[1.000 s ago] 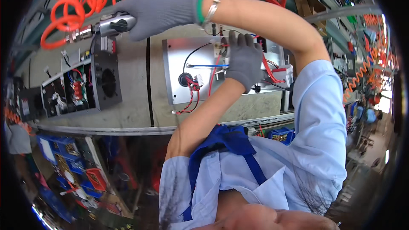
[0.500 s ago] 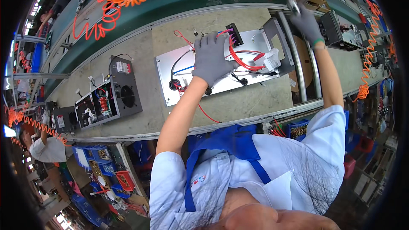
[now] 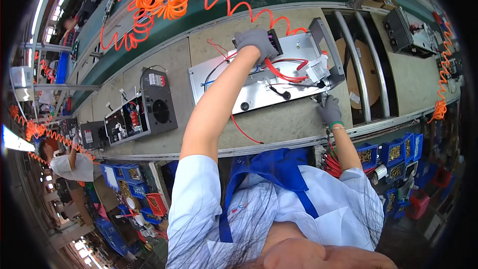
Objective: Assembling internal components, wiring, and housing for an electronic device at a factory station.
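Note:
A silver metal chassis plate (image 3: 259,100) with a dark grey end panel (image 3: 327,45) lies on the bench before me. My left hand (image 3: 256,42), in a grey glove, reaches over the plate and grips a black terminal block (image 3: 274,41) at its far edge. Red wires (image 3: 281,73) run from the block to a white connector bundle (image 3: 316,68). My right hand (image 3: 329,111), also gloved, is closed beside the plate's near right corner. A small silvery part shows at its fingertips; what it holds is mostly hidden.
A red coiled air hose (image 3: 239,7) stretches over the bench to the plate's far side. Two metal rollers (image 3: 354,65) cross a gap at right. An open dark unit (image 3: 142,107) stands at left, another (image 3: 409,32) at far right. Blue parts bins (image 3: 393,152) sit below the bench edge.
My right hand has come down from the far right, by a silvery tool, to the plate's near right corner. My left hand has shifted from mid-plate to the terminal block. The coiled hose is stretched lower.

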Motion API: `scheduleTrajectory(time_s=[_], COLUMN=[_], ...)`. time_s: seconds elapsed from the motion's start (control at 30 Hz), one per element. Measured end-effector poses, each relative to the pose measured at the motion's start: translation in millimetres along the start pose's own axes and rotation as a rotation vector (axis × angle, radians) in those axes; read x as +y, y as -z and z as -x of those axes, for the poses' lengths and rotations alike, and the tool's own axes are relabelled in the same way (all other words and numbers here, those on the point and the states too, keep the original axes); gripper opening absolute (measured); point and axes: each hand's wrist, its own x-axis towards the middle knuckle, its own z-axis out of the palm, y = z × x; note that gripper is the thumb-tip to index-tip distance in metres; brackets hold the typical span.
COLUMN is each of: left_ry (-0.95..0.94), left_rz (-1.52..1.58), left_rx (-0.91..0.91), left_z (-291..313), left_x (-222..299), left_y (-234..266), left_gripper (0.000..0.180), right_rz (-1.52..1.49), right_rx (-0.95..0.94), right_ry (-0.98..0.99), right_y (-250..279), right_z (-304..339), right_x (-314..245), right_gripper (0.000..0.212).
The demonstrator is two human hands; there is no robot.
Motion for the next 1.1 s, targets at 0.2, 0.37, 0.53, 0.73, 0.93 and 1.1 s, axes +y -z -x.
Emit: scheduleTrajectory(time_s=[0.2, 0.37, 0.53, 0.73, 0.93, 1.1], left_ry=[-0.466, -0.507, -0.480, -0.305, -0.236, -0.228], left_rz=[0.702, 0.788, 0.925, 0.400, 0.593, 0.572], left_rx=[0.264, 0.213, 0.148, 0.228, 0.508, 1.215], left_z=[-5, -14, -27, -9, 13, 161], left_x=[-69, -87, -82, -59, -94, -137], left_y=[-38, -47, -50, -12, -33, -78], left_gripper=[0.048, 0.048, 0.046, 0.060, 0.068, 0.041], right_rz=[-0.067, -0.198, -0.414, -0.770, -0.545, -0.577], right_rx=[0.013, 0.155, 0.304, 0.622, 0.407, 0.219], right_ry=[-0.109, -0.103, -0.047, 0.575, 1.050, 1.043], right_y=[39, 47, 53, 170, 162, 107], right_z=[22, 34, 47, 103, 108, 140], right_x=[2, 30, 37, -95, -212, -217], right_gripper=[0.067, 0.064, 0.049, 0.036, 0.034, 0.023])
